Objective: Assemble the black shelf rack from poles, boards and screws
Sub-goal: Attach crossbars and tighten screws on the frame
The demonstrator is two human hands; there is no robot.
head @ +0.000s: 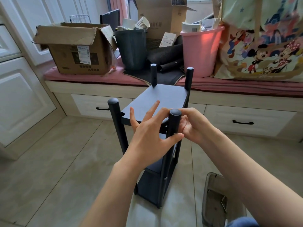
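Observation:
The black shelf rack stands upright on the tiled floor, with its top board (164, 97) between round poles at the corners. Lower boards (150, 182) show beneath. My left hand (150, 133) is at the near right pole (173, 125), thumb pressed on the pole's front by a small screw (174, 133), fingers spread over the top board. My right hand (193, 123) curls round the same pole from the right, just below its cap. The near left pole (117, 122) and both far poles (153, 74) stand free.
A window seat with a pink cushion (98, 77) carries a cardboard box (77, 49), a dark bin (132, 48), a pink bucket (198, 49) and a cartoon-print bag (262, 38). Drawers (246, 122) sit below it. A clear plastic tray (216, 199) lies on the floor at lower right.

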